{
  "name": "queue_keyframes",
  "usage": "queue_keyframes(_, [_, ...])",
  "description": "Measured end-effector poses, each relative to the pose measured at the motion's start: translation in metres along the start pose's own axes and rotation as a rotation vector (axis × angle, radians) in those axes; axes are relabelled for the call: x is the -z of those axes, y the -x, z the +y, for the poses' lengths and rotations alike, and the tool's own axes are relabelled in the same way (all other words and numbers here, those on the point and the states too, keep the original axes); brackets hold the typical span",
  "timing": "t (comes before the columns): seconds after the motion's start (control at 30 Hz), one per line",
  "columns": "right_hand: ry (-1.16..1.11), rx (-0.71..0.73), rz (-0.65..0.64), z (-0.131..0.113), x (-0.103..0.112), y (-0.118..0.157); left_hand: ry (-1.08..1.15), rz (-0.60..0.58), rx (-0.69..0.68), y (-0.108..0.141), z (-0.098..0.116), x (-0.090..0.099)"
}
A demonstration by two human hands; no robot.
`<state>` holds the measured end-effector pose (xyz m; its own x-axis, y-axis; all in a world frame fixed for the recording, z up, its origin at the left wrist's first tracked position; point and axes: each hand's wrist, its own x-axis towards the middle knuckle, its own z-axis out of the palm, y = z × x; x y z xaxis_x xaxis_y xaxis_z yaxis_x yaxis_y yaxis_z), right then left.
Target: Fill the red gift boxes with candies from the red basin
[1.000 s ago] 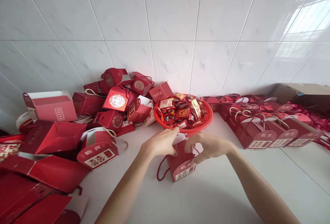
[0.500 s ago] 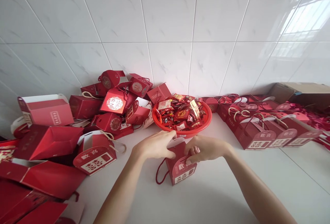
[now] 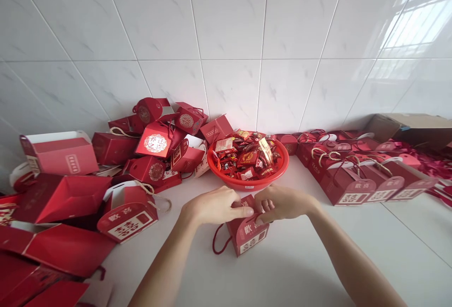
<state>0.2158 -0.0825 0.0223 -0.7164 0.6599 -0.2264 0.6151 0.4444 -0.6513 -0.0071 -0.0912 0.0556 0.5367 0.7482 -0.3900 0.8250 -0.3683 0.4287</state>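
Box (image 3: 243, 240), upright on the worktop (image 3: 275, 276) just before the basin (image 3: 231, 182), is grasped at its top by left hand (image 3: 216, 207) and right hand (image 3: 283, 202); near flap (image 3: 247, 228) could be creased by uneven pressing.

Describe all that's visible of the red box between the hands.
The red box looks like folded card, with pale lettering above a cream panel of red characters on its near end. A red cord loops at left. It stands on the table before the red basin, left hand and right hand touching and partly hiding its top.
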Motion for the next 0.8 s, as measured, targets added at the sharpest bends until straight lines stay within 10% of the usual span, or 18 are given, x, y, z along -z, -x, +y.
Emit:
queue_keyframes(0.3, [0.141,-0.231,0.070,0.010,0.003,-0.001,-0.002,-0.050,0.013,-0.008,-0.001,-0.006])
queue_keyframes(0.57, [-0.201,-0.111,-0.174,0.035,0.009,-0.008,-0.033,-0.052,0.017,-0.014,-0.006,-0.009])
queue_keyframes(0.8, [-0.503,-0.031,0.032,0.037,0.010,-0.006,-0.020,-0.053,0.050,-0.014,-0.003,-0.006])
